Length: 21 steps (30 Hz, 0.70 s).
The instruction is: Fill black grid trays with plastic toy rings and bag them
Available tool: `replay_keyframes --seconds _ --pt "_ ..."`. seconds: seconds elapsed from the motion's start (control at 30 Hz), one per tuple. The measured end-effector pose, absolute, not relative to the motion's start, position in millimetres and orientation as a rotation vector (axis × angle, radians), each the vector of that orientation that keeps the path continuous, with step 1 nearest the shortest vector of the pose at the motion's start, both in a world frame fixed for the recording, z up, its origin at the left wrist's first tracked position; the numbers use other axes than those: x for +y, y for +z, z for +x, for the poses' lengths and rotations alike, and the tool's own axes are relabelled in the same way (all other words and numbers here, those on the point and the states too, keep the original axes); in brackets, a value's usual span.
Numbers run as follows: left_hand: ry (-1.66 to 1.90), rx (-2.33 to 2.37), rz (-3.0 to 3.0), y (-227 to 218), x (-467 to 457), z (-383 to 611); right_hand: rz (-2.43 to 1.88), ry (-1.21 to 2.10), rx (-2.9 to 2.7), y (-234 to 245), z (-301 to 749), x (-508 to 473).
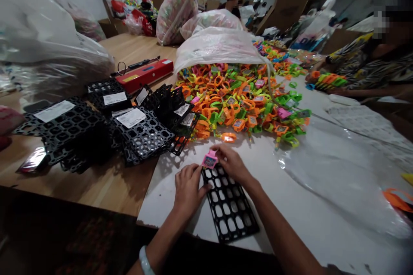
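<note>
A black plastic grid tray (229, 207) with rows of rounded openings lies on the white tabletop in front of me. My left hand (189, 184) grips its far left edge, thumb over the grid and fingertips close to a pink toy watch (210, 160). The watch sits at the tray's far end, its square printed face upward. My right hand (231, 162) pinches the watch's band from the right side. Just beyond is a big heap of toy watches (226, 103) in orange, green, yellow and pink, spilling from a white plastic bag (219, 47).
Stacks of black grid trays (143, 137) with white labels stand at left, near a red box (146, 75) and a large clear bag (48, 43). Clear plastic sheeting (338, 180) covers the right side. A co-worker (371, 60) sits at far right beside lined-up watches (331, 80).
</note>
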State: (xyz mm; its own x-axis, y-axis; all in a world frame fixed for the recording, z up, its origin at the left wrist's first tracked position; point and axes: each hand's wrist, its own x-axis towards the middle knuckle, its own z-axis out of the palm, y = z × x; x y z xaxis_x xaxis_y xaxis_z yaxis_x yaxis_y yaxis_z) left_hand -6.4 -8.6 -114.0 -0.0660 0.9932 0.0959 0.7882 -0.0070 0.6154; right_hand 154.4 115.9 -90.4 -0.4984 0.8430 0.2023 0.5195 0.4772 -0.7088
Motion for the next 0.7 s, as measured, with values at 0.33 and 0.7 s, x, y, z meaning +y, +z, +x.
replay_keyframes --seconds 0.33,0.7 --pt "0.709 1.853 1.859 -117 -12 -20 -1.492 0.414 -2.192 -109 203 141" --pt "0.87 1.93 1.908 -112 8 -13 -1.658 0.29 -2.231 -95 211 129"
